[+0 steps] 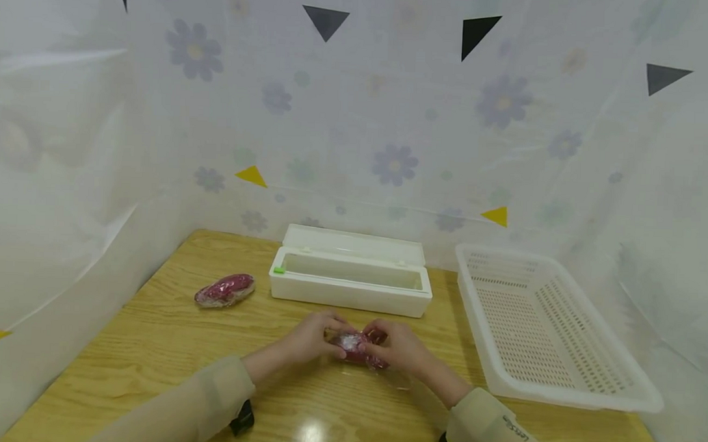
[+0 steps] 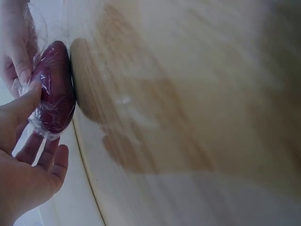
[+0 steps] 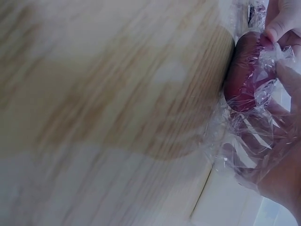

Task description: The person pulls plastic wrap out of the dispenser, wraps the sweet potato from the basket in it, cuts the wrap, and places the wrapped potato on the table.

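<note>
A purple-red sweet potato (image 2: 56,89), partly wrapped in clear cling film (image 3: 249,136), lies on the table in front of me. My left hand (image 1: 316,339) holds its left end, thumb on top and fingers at the tip. At its right end my right hand (image 1: 405,346) pinches the film against it. Loose film spreads over the right fingers and wrinkles round that end in the right wrist view. Farther left on the table rests a second sweet potato (image 1: 225,290) in film.
Behind my hands stands a white cling film box (image 1: 351,297), its lid (image 1: 353,244) raised and a green slider (image 1: 279,270) at its left. A white perforated basket (image 1: 490,356) occupies the right side of the wooden table (image 1: 167,364). Floral sheeting (image 1: 346,116) encloses the back and sides.
</note>
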